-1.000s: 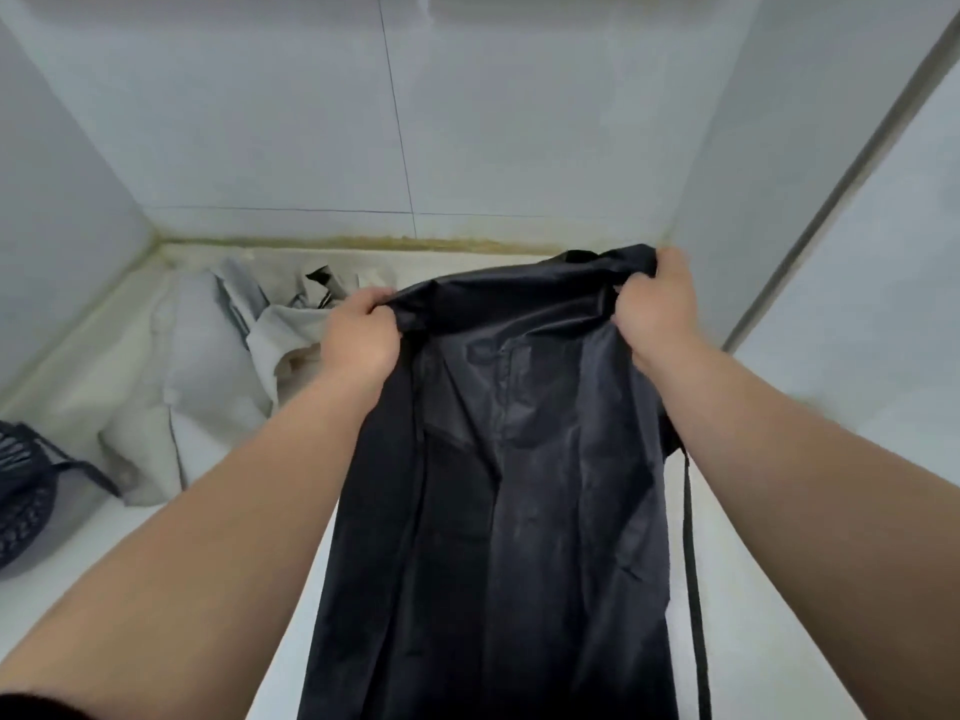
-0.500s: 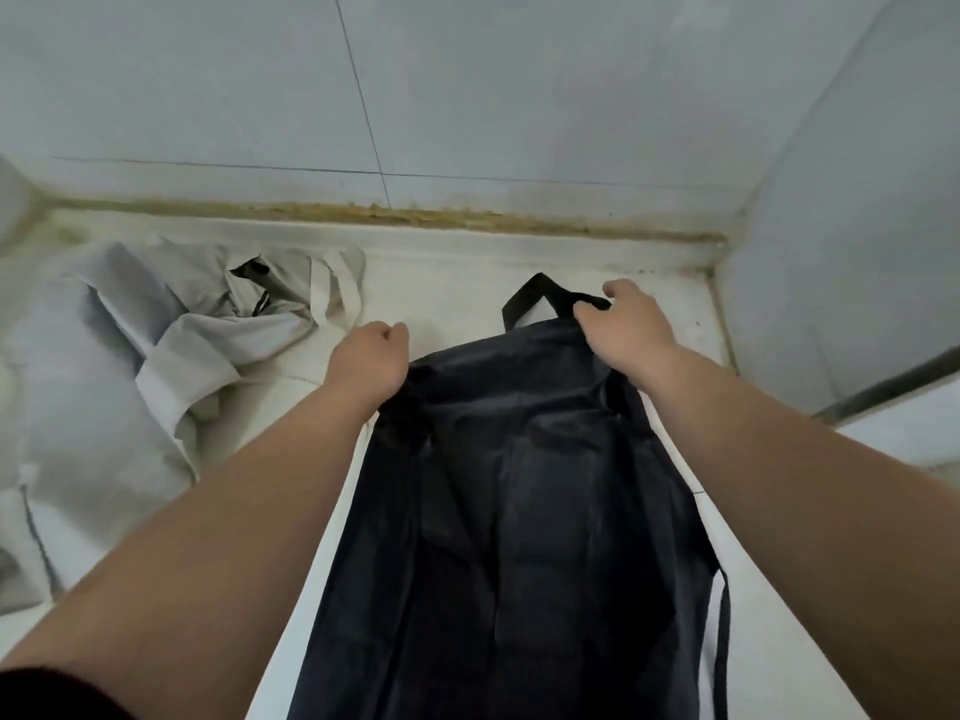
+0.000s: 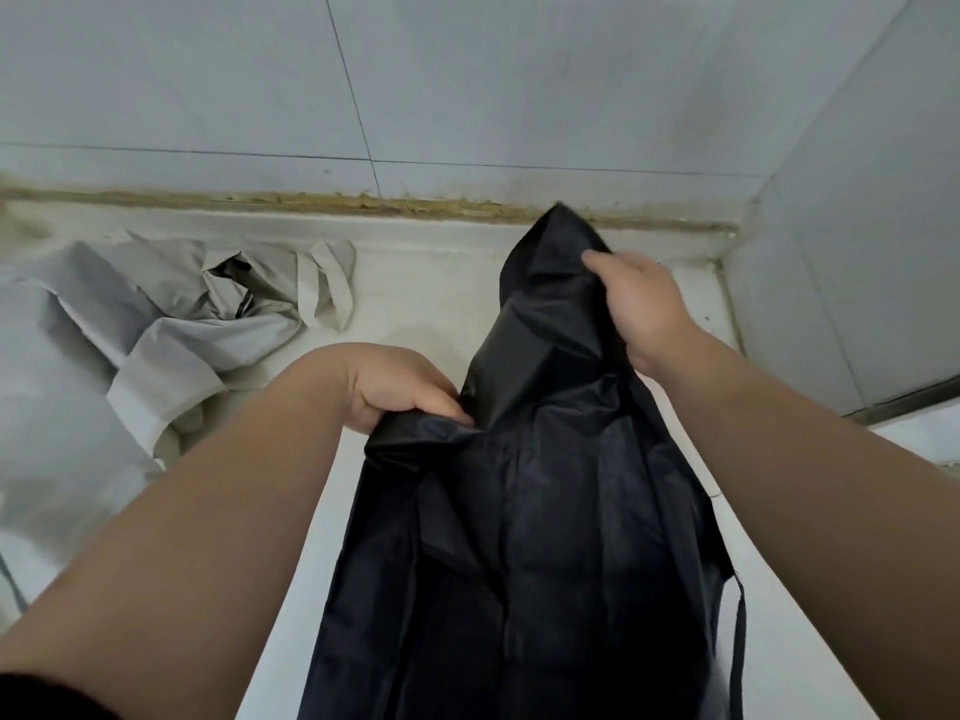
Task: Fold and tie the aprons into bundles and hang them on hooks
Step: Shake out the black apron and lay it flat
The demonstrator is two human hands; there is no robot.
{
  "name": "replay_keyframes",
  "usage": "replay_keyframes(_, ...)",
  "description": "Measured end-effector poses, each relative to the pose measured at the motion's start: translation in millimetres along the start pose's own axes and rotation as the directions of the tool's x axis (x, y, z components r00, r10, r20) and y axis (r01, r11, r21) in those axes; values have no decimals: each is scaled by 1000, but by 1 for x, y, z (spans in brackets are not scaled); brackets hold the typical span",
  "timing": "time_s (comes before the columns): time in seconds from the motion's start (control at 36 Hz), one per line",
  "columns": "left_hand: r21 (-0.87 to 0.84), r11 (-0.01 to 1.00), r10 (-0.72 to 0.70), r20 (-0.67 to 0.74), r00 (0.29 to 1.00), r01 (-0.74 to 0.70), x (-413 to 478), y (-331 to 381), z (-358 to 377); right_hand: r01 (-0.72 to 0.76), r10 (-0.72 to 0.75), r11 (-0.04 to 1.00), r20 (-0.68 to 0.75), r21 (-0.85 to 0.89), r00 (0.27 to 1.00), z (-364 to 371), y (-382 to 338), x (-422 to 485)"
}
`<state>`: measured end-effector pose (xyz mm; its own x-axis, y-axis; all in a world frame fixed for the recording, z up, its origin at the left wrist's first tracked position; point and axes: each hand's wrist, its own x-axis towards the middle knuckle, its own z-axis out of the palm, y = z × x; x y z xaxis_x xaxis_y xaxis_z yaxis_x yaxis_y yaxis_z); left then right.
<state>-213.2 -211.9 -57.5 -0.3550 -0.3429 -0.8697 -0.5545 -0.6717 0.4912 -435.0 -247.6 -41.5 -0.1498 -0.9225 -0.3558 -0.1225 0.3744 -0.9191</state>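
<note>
Pulled back, the left hand [image 3: 395, 387] pinches the black apron [image 3: 545, 537] at its left edge, cloth draped down the counter [image 3: 431, 283]. Farther out, the right hand [image 3: 639, 309] grips its top, raised in a peak. Grey apron [image 3: 171, 345] crumpled left.

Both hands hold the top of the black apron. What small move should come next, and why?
Probably the left hand should carry its edge of the black apron across toward the right hand, to make a lengthwise fold. The right hand grips the top end, the left grips the other edge lower down, and the cloth between them is bunched, not yet folded.
</note>
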Motion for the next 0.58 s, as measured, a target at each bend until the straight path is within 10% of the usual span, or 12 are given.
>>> replay_keyframes(0.22, 145, 982, -102, -118, 988, 118, -12, 0, 1, 49, -45, 997, 69, -52, 997, -8, -16, -6)
replay_keyframes(0.36, -139, 980, 94, -301, 949, -141, -18, 3, 2, 106, -70, 952, 133, -286, 989, -7, -12, -13)
replay_keyframes(0.47, -348, 795, 285, -508, 813, -497, -24, 7, -1, 84, -36, 915, 128, -394, 991, -10, -13, -17)
replay_keyframes(0.58, -157, 706, 379, -740, 555, -691, -27, 15, -4, 155, -180, 858, -4, -490, 984, -14, -18, -14)
